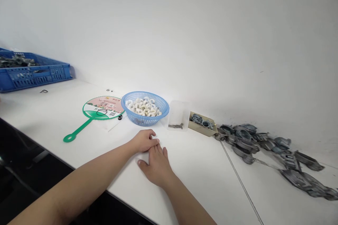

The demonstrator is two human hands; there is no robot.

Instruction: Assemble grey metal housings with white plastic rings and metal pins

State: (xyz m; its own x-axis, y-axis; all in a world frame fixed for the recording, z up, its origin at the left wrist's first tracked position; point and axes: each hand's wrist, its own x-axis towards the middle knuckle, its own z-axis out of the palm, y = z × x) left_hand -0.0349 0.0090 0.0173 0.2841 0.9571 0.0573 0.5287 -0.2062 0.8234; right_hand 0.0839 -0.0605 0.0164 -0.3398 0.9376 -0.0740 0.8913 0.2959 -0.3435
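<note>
Crate: a blue plastic crate sits at the far left against the wall, holding dark metal parts.
Fan: a green-and-pink plastic hand fan lies flat on the white table, its handle toward the table's front edge.
Left hand: the left hand is released and empty, lying relaxed on the table with its fingertips touching the right hand.
Basket: a round light-blue mesh basket stands just beyond the hands, apart from them.
Rings: white rings, matte and chunky, lie heaped inside the basket; their material cannot be told.
Right hand: the right hand is also released and empty, resting open on the table.
Clear box: a clear plastic box holds a few screws.
Tray: a cardboard tray holds small metal parts.
Castings: grey metal castings trail along the wall to the right.
</note>
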